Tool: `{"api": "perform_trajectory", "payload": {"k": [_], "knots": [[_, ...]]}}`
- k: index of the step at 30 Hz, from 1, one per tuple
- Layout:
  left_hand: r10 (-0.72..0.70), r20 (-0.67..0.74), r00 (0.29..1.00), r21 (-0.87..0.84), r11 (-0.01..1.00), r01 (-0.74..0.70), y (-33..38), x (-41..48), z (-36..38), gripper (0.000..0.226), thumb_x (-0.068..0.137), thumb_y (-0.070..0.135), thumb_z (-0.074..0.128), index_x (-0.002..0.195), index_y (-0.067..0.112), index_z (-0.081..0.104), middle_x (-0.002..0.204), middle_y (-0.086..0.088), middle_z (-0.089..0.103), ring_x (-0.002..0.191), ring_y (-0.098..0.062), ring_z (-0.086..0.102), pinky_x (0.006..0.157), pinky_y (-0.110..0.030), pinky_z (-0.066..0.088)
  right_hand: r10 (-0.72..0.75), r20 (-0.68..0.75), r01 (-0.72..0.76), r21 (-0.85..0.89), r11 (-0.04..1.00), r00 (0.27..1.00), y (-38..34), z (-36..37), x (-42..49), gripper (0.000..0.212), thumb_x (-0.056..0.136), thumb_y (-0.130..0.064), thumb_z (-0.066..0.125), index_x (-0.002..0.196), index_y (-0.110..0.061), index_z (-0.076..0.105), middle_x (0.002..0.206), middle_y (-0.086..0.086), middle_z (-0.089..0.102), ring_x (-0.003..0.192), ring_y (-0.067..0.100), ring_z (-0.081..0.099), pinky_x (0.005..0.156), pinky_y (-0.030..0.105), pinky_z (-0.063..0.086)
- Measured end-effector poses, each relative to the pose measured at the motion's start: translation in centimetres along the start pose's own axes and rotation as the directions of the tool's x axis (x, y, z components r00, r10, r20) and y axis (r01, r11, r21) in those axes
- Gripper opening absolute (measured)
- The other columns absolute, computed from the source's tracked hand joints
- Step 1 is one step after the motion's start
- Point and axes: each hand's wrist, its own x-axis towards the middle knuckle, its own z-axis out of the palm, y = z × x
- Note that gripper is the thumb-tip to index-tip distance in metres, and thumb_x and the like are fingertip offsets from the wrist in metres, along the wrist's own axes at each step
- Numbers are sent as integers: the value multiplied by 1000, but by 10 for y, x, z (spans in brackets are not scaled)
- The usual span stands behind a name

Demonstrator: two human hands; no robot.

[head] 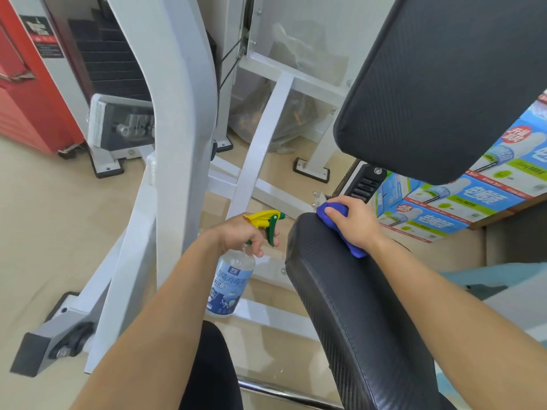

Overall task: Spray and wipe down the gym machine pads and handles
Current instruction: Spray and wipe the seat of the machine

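A black seat pad [349,306] of the white gym machine runs from the centre to the bottom right. My right hand [353,221] holds a folded blue cloth [355,250] and presses it on the pad's far end. My left hand [239,235] grips the neck of a clear spray bottle [229,282] with a yellow and green trigger head, held in the air to the left of the pad. A second black back pad [444,84] hangs above at the upper right.
The white machine frame [177,119] rises at the left, with a black weight stack [109,54] behind it. Blue printed cartons [461,202] stand at the right. A red cabinet [26,93] is at the far left. A chrome bar [275,392] lies below the seat.
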Motion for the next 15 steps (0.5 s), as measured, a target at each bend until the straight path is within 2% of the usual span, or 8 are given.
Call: {"api": "perform_trajectory", "payload": {"k": [2,4,6,8,10,12,15], "knots": [[-1,29,1000,13,1000,1,-5,0,0,46,58,-9,60,98,11,71,106,-9,76,105,-21,65,73,-32,46,-2,-2,2,1,1000,1000,-1,3,-2,28,105,-27,59,132,-23,66,114,-7,63,105,14,56,89,29,40],[-1,17,1000,7,1000,1,-9,3,0,47,58,-9,61,101,7,71,105,-9,77,109,-30,66,78,-37,47,-5,-14,5,-1,1000,1000,0,5,-3,28,104,-25,57,131,-24,66,113,-8,64,105,14,56,90,29,40],[6,-1,1000,-11,1000,-6,-13,4,0,50,62,-13,61,107,7,71,106,-6,77,116,-29,65,82,-39,50,-13,-25,13,23,1000,1000,-1,3,0,28,103,-22,58,129,-21,69,117,-6,68,108,15,58,92,28,41],[34,16,999,-45,998,-33,-17,2,0,51,63,-14,63,108,11,72,109,-3,77,119,-22,65,85,-39,49,-48,1,48,24,999,999,-10,2,6,27,103,-20,59,127,-20,72,116,-5,70,108,13,59,93,28,40],[64,12,998,-99,993,-62,-19,-2,2,51,67,-18,62,109,9,70,111,-6,76,119,-19,65,79,-36,47,-67,106,70,-19,997,992,-27,5,17,22,102,-21,60,118,-20,75,107,-5,71,103,15,61,87,28,41],[94,-25,995,-135,986,-96,-23,-5,3,50,68,-21,61,108,8,69,111,-9,75,117,-22,65,73,-32,49,-25,267,57,-113,992,964,-49,16,35,19,98,-21,60,106,-18,78,100,3,72,99,23,63,83,33,45],[121,-79,990,-195,972,-134,-29,-10,4,51,68,-22,59,108,8,68,111,-10,75,109,-20,67,65,-24,52,73,485,85,-297,951,872,-82,36,54,22,94,-19,61,107,-14,78,105,9,72,99,26,62,85,35,50]]}}
